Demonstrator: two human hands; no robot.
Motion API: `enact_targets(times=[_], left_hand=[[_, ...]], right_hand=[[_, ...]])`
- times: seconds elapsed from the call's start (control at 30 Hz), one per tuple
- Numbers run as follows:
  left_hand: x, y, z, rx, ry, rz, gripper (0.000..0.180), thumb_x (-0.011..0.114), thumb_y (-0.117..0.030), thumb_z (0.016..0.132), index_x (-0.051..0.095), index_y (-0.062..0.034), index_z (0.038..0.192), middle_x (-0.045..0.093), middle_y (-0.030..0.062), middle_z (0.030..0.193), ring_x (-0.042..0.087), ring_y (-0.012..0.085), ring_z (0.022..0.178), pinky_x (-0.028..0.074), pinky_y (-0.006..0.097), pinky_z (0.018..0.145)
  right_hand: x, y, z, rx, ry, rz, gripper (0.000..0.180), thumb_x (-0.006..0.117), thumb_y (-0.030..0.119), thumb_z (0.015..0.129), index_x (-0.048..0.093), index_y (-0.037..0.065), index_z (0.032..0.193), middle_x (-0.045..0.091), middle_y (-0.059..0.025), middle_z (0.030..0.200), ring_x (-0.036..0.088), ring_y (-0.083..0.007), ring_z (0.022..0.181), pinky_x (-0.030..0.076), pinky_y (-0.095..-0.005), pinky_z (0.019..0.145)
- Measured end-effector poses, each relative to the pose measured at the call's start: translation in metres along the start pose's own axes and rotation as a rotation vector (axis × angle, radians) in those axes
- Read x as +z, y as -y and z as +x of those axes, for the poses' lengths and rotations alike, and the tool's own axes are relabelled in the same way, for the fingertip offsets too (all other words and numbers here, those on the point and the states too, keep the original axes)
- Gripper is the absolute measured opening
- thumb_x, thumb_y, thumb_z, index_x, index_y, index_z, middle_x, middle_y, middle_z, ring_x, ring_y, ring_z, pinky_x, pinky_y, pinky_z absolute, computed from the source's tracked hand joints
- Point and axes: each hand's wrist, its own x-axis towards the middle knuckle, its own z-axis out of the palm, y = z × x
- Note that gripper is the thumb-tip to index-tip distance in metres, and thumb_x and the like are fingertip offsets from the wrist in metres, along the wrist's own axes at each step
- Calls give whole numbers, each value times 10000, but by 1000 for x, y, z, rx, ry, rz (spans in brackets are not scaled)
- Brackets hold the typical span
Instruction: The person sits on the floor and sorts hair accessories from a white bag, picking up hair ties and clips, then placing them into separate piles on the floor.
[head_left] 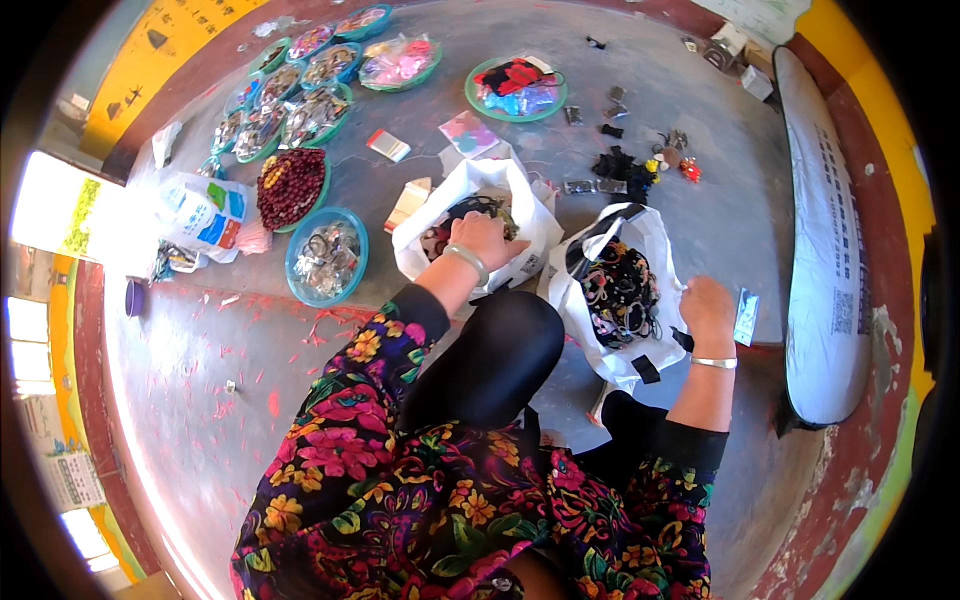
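My left hand (pixel 480 241) reaches into the mouth of a white bag (pixel 540 232), its thumb stretched away from the fingers. The fingertips are partly lost among the dark mixed items (pixel 438 240) inside, and no held thing shows. To the right, a second white bag (pixel 600 340) stands open, full of black hair ties (pixel 622 290) with small coloured bits. My right hand (pixel 707 306) is closed at that bag's right rim, fingers curled on its edge. Each wrist wears a bangle.
Several baskets of packaged trinkets (pixel 318 112) stand at the back left, near a blue basket (pixel 327 257) and dark red beads (pixel 291 188). A green basket (pixel 515 88) sits farther back. Black bundles (pixel 622 172) lie beyond the bags. A long silver board-like object (pixel 825 240) leans at the right.
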Motion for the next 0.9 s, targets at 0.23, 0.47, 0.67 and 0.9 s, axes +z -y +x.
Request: enact_targets(times=[0.23,0.47,0.67,0.9], left_hand=[[11,-24,8,208,-139,-134,304,511,-281,810,615,-12,714,600,210,733,593,370,736,466,453,689],[-27,-21,-16,192,-216,-296,260,565,-286,815,613,-32,785,601,154,801,596,317,787,459,411,686],[-79,-121,-45,120,-74,25,522,589,-497,769,595,25,761,618,213,780,617,358,772,488,433,678],[-23,-134,-65,63,267,-92,538,590,-483,776,640,50,829,624,251,794,614,378,776,484,430,718]], right_hand=[[-19,-2,-6,44,-36,91,223,474,167,794,654,35,812,635,-201,892,612,-358,847,492,-440,740],[-23,7,-6,71,-20,194,205,484,149,774,654,46,825,642,-184,889,615,-343,859,491,-422,748],[-32,5,-8,118,-70,278,199,480,127,771,654,52,830,644,-177,891,616,-336,864,494,-413,739],[-22,-8,-13,121,-93,281,197,485,119,777,656,48,843,648,-170,892,623,-328,867,500,-403,749]])
